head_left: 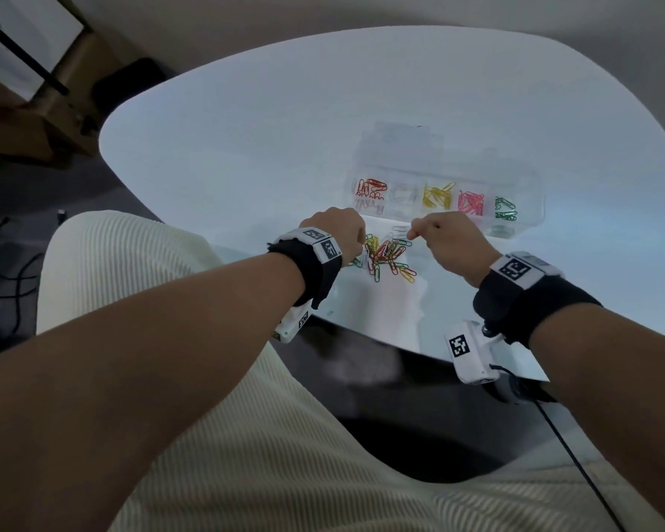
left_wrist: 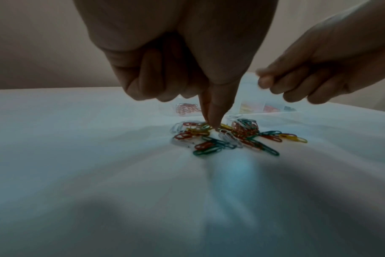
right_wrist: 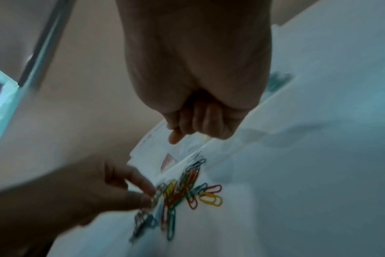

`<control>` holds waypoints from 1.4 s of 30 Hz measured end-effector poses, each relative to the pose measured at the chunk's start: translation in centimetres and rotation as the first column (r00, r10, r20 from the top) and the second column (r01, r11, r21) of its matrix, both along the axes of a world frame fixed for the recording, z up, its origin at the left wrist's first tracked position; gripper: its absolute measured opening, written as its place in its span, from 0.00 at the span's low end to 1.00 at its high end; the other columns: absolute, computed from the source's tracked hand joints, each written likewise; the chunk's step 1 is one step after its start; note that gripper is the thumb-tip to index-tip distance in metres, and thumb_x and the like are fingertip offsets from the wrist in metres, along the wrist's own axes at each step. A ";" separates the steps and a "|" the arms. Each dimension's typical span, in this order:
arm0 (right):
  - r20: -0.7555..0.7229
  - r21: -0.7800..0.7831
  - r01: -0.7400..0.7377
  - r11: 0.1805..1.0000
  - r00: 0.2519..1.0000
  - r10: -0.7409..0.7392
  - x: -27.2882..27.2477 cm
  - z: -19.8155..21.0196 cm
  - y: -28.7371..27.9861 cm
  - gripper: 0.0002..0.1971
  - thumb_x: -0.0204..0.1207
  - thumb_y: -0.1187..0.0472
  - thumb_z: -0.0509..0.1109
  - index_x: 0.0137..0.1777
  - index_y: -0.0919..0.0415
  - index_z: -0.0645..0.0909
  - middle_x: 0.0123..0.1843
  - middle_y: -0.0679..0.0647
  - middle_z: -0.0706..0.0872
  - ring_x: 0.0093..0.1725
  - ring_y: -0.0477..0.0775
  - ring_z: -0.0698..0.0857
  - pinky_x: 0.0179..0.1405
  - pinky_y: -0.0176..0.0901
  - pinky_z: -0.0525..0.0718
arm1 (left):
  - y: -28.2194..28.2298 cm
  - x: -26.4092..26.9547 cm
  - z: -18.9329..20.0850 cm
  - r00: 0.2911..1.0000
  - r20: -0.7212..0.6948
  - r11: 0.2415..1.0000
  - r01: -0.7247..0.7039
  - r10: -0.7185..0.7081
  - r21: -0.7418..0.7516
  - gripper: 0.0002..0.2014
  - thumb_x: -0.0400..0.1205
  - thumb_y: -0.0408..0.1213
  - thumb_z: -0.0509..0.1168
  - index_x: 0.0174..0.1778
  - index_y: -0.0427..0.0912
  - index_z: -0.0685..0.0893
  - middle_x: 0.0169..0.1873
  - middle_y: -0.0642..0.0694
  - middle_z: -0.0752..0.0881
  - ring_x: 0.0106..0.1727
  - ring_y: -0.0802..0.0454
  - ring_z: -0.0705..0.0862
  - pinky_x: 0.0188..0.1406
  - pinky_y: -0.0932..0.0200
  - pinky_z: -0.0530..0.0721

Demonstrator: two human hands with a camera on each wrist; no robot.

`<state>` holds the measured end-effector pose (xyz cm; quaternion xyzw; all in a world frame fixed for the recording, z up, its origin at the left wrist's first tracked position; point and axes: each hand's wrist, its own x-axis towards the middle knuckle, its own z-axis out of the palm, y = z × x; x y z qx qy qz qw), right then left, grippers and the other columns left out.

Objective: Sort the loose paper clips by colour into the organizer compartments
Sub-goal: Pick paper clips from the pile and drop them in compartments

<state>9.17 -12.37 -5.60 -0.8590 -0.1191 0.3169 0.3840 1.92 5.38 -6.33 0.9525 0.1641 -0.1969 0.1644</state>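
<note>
Clips (head_left: 388, 257) lie tangled on the bench (head_left: 246, 147) near the box (head_left: 530, 220), light and slippery, so left hand (head_left: 338, 234) fingers (left_wrist: 213, 111) pinch one, while right hand (head_left: 444, 240) curls empty.

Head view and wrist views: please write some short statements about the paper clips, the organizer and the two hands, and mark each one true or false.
1. The loose pile of paper clips lies between the two hands. True.
2. The organizer lies nearer to the person than the pile. False: it lies beyond the pile.
3. The yellow clips sit in the compartment just left of the pink clips. True.
4. The left hand is over the organizer. False: its fingertips reach down into the pile.
5. The green clips are in the leftmost compartment. False: they are at the right end.
</note>
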 end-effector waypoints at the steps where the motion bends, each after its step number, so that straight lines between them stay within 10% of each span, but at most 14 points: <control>1: 0.114 -0.095 -0.087 0.992 0.989 0.098 0.0 -0.2 0.4 0.16 0.86 0.55 0.59 0.51 0.60 0.88 0.36 0.46 0.87 0.30 0.51 0.79 0.29 0.37 0.73 | -0.1 0.0 0.0 1.000 0.002 1.000 -0.004 0.004 -0.004 0.09 0.78 0.42 0.65 0.52 0.52 0.88 0.52 0.50 0.88 0.49 0.46 0.86 0.39 0.58 0.78; 5: 0.273 -0.425 -0.229 0.876 0.890 0.365 0.3 -1.9 1.0 0.17 0.86 0.53 0.58 0.72 0.48 0.79 0.69 0.55 0.84 0.65 0.60 0.82 0.59 0.48 0.79 | -0.6 -0.1 -0.4 1.000 -0.009 1.000 0.014 -0.014 0.021 0.11 0.77 0.49 0.69 0.51 0.51 0.87 0.49 0.49 0.88 0.49 0.45 0.86 0.42 0.58 0.79; 15: 0.317 -0.569 -0.123 0.813 0.879 0.355 0.5 -1.5 -1.1 0.10 0.81 0.53 0.67 0.56 0.49 0.88 0.55 0.56 0.89 0.52 0.60 0.86 0.44 0.45 0.79 | -1.0 -0.1 -0.6 0.991 -0.020 0.984 0.137 -0.135 0.112 0.08 0.79 0.40 0.66 0.53 0.49 0.85 0.49 0.47 0.87 0.48 0.43 0.86 0.42 0.57 0.78; 23: 0.337 -0.503 -0.231 0.833 0.835 0.435 0.4 -1.2 0.3 0.17 0.86 0.55 0.58 0.71 0.43 0.80 0.67 0.55 0.86 0.63 0.61 0.85 0.53 0.50 0.83 | -1.5 -0.7 -0.2 0.991 -0.034 0.982 0.134 -0.131 0.136 0.09 0.79 0.47 0.67 0.49 0.46 0.85 0.43 0.47 0.87 0.39 0.45 0.83 0.37 0.58 0.77; 31: 0.295 -0.566 -0.166 0.807 0.874 0.386 0.7 -1.1 0.6 0.09 0.80 0.53 0.68 0.52 0.50 0.90 0.49 0.55 0.90 0.45 0.59 0.87 0.40 0.44 0.83 | -1.5 -0.8 0.3 0.988 -0.045 0.980 0.154 -0.149 0.127 0.09 0.79 0.44 0.66 0.51 0.45 0.84 0.44 0.46 0.87 0.40 0.44 0.83 0.38 0.58 0.77; 37: 0.273 -0.428 -0.070 0.901 0.940 0.203 1.0 -1.3 -1.6 0.08 0.78 0.57 0.68 0.45 0.55 0.90 0.44 0.50 0.86 0.46 0.55 0.85 0.45 0.43 0.81 | -1.2 -0.9 1.2 0.998 -0.063 0.999 -0.005 0.002 -0.039 0.08 0.75 0.45 0.66 0.43 0.47 0.87 0.42 0.48 0.89 0.40 0.47 0.84 0.39 0.56 0.81; 42: 0.029 -0.064 0.174 0.983 0.985 -0.172 0.0 -1.9 -3.2 0.07 0.78 0.59 0.67 0.40 0.57 0.83 0.35 0.49 0.81 0.33 0.52 0.77 0.34 0.43 0.73 | -1.0 -0.4 2.6 0.981 -0.046 0.945 -0.193 0.188 -0.263 0.14 0.83 0.38 0.54 0.29 0.42 0.69 0.31 0.45 0.77 0.40 0.44 0.73 0.33 0.56 0.69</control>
